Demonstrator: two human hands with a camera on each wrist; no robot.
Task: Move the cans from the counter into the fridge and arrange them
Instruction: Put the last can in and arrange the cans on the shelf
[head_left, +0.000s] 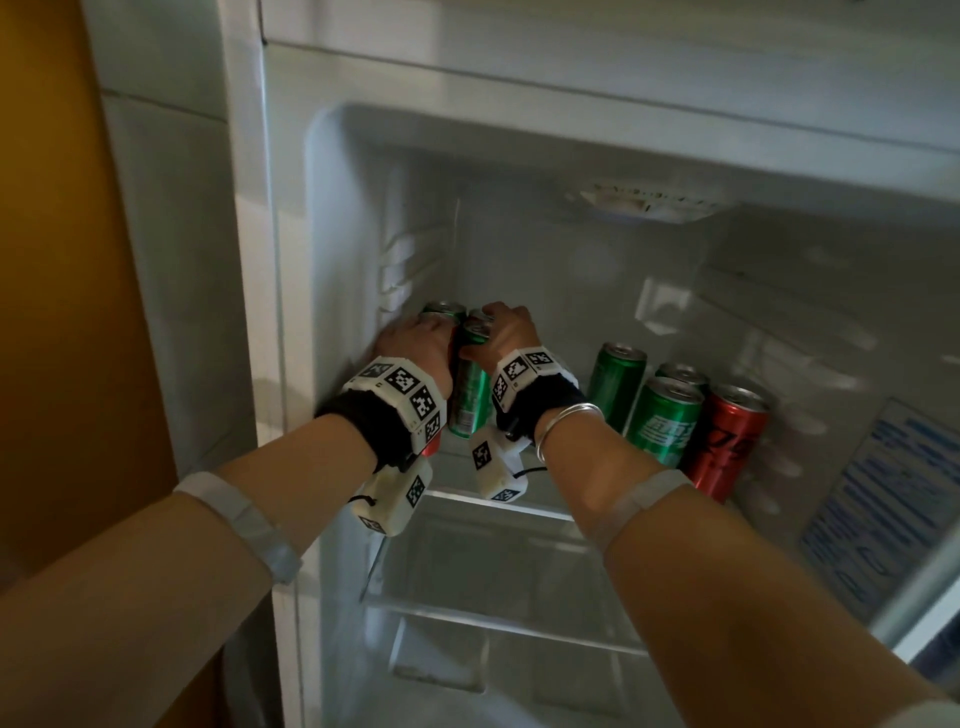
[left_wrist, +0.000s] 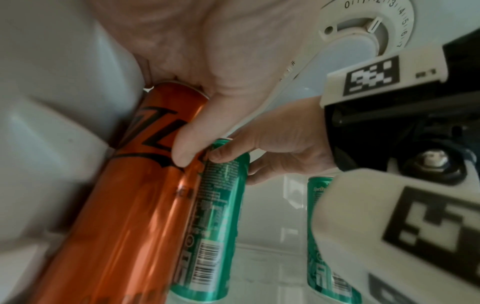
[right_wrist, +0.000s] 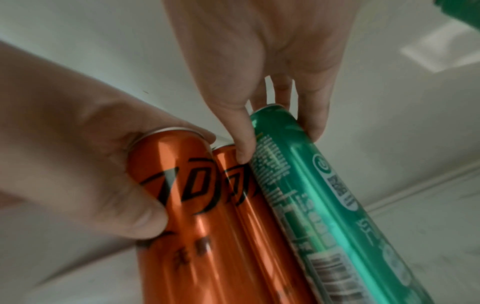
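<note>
Both hands are inside the fridge at the left end of the glass shelf (head_left: 493, 501). My left hand (head_left: 410, 338) grips the top of a red can (left_wrist: 130, 205) close to the left wall. My right hand (head_left: 506, 327) grips the top of a green can (head_left: 470, 395) right beside it, thumb and fingers round its rim (right_wrist: 311, 185). In the right wrist view a second red can (right_wrist: 233, 185) stands between the held red can (right_wrist: 176, 195) and the green one. Another green can top (head_left: 441, 309) shows behind the hands.
Further right on the same shelf stand three green cans (head_left: 618, 384) (head_left: 665, 421) (head_left: 680, 374) and a red can (head_left: 724, 441). A thermostat dial (left_wrist: 363, 26) sits on the ceiling above. Lower shelves (head_left: 493, 618) hold nothing I can see. The fridge's left wall (head_left: 337, 260) is close.
</note>
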